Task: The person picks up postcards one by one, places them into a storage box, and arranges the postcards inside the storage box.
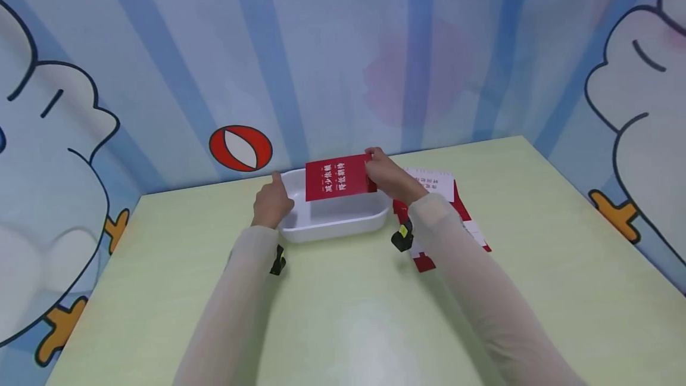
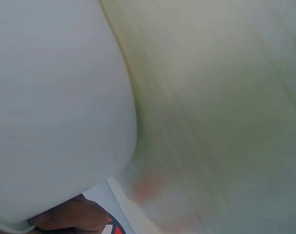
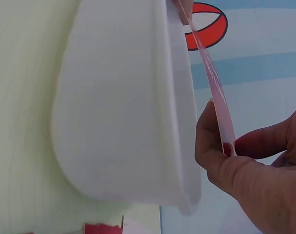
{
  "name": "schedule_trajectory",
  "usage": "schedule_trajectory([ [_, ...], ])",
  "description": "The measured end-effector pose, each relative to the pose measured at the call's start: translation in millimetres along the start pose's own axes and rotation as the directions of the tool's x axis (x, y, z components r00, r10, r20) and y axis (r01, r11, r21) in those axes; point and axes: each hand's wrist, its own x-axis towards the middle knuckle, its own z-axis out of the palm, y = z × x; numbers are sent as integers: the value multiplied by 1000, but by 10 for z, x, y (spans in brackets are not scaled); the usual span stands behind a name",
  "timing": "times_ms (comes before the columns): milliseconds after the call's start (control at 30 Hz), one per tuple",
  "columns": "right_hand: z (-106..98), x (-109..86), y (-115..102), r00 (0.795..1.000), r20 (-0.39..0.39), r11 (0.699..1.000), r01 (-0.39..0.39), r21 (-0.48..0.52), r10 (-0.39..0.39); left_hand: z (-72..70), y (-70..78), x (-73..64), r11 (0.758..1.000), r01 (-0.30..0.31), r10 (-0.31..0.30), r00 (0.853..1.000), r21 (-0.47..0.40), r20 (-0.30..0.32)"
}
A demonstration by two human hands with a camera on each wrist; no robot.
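While our left hand (image 1: 271, 202) grips white tray (image 1: 332, 233) and right hand (image 1: 391, 176) pinches red card (image 1: 343, 179) by one end, we'd best brace tray, not bend card.

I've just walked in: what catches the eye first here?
A bright red card with white writing, held by the right hand above a white tray. The left hand grips the tray's left end. Behind, a striped blue backdrop carries big cartoon figures at both sides.

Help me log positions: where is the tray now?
In the head view, the tray is near the wall, left hand gripping its left end, cards to its right.
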Motion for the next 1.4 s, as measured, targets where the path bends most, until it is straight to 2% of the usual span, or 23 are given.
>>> schedule_trajectory([
  [200,24,81,13,1000,9,1000,-17,8,17,62,22,17,1000,2,-2,1000,-20,19],
  [533,52,118,180,998,5,998,-57,1,57,162,110,3,1000,7,-7,1000,-25,5],
  [1067,166,240,275,999,21,999,-46,-30,46,123,69,-37,999,2,-2,1000,-49,-2],
  [1400,215,293,324,994,23,989,-105,-101,107,109,82,-72,999,-6,5,1000,-44,-14],
])
